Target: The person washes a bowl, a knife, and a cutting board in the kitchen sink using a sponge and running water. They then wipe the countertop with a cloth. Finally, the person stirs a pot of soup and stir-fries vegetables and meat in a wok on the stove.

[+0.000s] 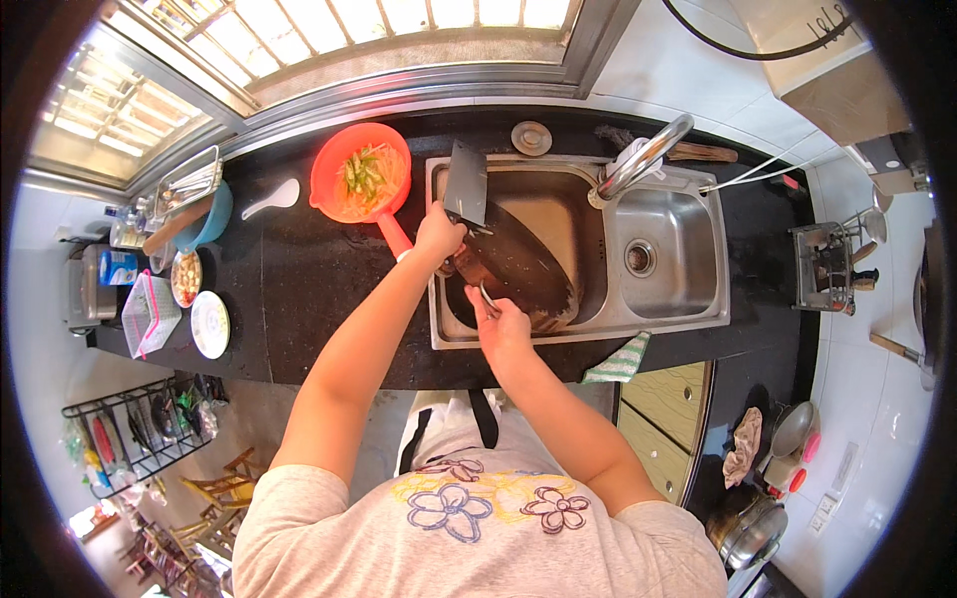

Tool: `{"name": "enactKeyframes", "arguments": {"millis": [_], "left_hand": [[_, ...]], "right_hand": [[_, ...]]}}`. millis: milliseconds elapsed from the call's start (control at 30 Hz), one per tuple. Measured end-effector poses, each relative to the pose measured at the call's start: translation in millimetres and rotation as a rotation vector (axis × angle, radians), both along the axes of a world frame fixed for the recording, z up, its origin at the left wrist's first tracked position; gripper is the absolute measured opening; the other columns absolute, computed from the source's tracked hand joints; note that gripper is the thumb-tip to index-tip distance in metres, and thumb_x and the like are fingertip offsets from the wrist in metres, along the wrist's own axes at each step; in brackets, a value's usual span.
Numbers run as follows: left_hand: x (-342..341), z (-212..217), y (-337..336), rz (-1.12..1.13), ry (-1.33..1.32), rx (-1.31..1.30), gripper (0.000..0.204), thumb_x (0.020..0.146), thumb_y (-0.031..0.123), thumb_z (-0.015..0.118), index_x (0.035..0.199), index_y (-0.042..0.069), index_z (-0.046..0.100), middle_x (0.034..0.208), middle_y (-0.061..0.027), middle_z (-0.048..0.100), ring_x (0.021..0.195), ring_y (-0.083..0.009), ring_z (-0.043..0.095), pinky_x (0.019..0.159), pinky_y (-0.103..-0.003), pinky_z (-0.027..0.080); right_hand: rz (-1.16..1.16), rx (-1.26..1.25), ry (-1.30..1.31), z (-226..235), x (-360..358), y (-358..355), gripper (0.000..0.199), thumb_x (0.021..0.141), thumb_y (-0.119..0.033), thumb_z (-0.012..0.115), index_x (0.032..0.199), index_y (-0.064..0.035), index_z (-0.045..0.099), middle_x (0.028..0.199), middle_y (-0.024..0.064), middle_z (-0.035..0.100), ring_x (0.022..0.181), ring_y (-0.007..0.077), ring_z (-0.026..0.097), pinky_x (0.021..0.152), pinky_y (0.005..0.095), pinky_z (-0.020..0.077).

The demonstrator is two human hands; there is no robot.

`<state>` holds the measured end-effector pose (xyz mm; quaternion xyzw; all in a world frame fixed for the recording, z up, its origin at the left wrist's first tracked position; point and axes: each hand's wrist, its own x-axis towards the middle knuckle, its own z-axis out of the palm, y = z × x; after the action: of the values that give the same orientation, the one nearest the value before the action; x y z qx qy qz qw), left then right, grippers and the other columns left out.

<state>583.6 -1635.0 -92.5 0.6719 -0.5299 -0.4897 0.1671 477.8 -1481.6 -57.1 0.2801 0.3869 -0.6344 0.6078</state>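
Observation:
My left hand (440, 235) is closed around the lower end of a cleaver (466, 182), its broad grey blade pointing away over the left rim of the sink (588, 239). Lower and to the right, my right hand (501, 327) grips a small metal tool (486, 297), mostly hidden by the fingers. A dark, rounded board (528, 261) leans in the left basin beneath both hands. Beside my left wrist, a red-orange colander (320, 179) with a handle holds orange shreds (351, 207) and green strips (367, 175).
A curved faucet (648, 154) rises behind the two basins. A striped cloth (618, 359) hangs at the front edge. Leftward on the black counter (319, 299) are a white spoon (274, 199), a plate (209, 325), a dish of food (186, 279) and a blue bowl (211, 224).

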Motion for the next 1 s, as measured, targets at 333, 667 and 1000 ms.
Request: {"name": "enactKeyframes", "arguments": {"millis": [333, 667, 1000], "left_hand": [[2, 19, -7, -0.035, -0.04, -0.01, 0.049, 0.077, 0.01, 0.068, 0.12, -0.006, 0.049, 0.089, -0.0229, 0.067, 0.069, -0.0285, 0.07, 0.065, -0.039, 0.055], [17, 94, 36, -0.104, 0.09, -0.079, 0.033, 0.082, 0.003, 0.066, 0.112, -0.004, 0.051, 0.074, -0.0093, 0.062, 0.05, -0.0131, 0.058, 0.044, -0.028, 0.045], [-31, 107, 72, 0.083, 0.518, 0.228, 0.031, 0.096, 0.021, 0.063, 0.116, 0.003, 0.048, 0.089, -0.0071, 0.06, 0.055, -0.0104, 0.053, 0.045, -0.025, 0.045]], "right_hand": [[0.102, 0.031, -0.275, 15, -8, -10, 0.03, 0.096, 0.004, 0.03, 0.12, 0.021, 0.035, 0.123, 0.0337, 0.051, 0.113, 0.0409, 0.06, 0.095, 0.0378, 0.0585], [0.118, -0.145, -0.612, -40, 19, -23, 0.031, 0.1, -0.001, 0.033, 0.121, 0.0196, 0.041, 0.118, 0.0287, 0.058, 0.107, 0.0333, 0.065, 0.09, 0.0337, 0.0598], [0.671, -0.132, 0.081, -46, -168, 19, 0.022, 0.095, -0.01, 0.056, 0.105, 0.01, 0.057, 0.107, 0.0265, 0.065, 0.103, 0.037, 0.065, 0.091, 0.043, 0.0557]]}}
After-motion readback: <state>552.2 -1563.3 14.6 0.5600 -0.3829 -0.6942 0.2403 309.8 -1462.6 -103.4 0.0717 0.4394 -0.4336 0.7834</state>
